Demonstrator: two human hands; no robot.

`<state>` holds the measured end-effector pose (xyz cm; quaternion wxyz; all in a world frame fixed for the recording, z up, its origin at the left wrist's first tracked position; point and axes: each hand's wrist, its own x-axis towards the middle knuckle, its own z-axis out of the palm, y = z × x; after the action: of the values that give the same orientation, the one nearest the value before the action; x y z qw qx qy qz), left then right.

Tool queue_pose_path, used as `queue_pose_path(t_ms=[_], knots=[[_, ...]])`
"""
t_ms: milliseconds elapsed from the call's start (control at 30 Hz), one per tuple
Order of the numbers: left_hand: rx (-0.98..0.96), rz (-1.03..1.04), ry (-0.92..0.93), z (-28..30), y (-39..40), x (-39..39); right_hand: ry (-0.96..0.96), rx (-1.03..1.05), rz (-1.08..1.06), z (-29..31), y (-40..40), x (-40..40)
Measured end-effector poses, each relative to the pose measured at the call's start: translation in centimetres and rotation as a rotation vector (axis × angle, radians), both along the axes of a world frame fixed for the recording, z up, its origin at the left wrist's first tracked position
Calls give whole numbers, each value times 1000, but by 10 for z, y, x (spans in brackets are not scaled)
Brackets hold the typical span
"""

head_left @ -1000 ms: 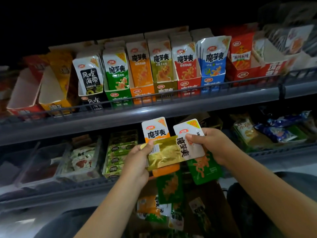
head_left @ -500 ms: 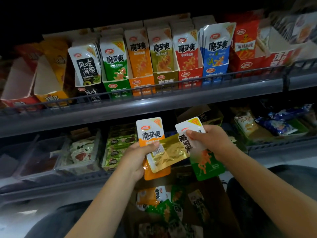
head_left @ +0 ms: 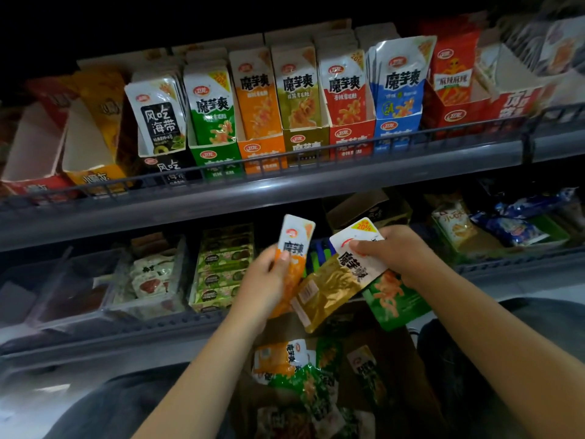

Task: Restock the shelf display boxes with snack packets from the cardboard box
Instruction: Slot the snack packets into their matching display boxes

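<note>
My left hand [head_left: 269,280] grips an orange snack packet [head_left: 292,258], held upright below the upper shelf. My right hand [head_left: 392,251] pinches an olive-gold packet [head_left: 326,293] and a green packet [head_left: 395,302] together by their white tops. Below my hands the open cardboard box [head_left: 392,369] holds several loose orange and green packets [head_left: 294,365]. On the upper shelf stand display boxes in a row: black [head_left: 161,166], green [head_left: 215,156], orange [head_left: 261,150], olive [head_left: 305,144], red [head_left: 351,137] and blue [head_left: 395,128], all with packets standing in them.
A wire rail [head_left: 285,160] runs along the upper shelf's front edge. Near-empty red and yellow display boxes [head_left: 79,147] stand at the left, red boxes [head_left: 456,112] at the right. The lower shelf holds clear bins [head_left: 79,289], green packs [head_left: 221,270] and bagged snacks [head_left: 506,229].
My left hand has pulled the orange packet clear of the gold one and turned it edge-on. The gold packet now hangs from my right hand alone. The view has tilted slightly up.
</note>
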<state>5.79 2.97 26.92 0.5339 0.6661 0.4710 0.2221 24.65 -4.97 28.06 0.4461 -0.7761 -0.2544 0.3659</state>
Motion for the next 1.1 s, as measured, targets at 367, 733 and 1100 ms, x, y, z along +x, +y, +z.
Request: queue_pose_path(t_ms=[367,733,1100], knots=[[-67,-305,27,-1,-13,6,31,-46,-86,-8,15,-7],[286,-394,318,2,-19,4,100,-50,-157,-11,17,-8],[147,-205,64,0,-12,5,420,91,-310,-7,22,9]])
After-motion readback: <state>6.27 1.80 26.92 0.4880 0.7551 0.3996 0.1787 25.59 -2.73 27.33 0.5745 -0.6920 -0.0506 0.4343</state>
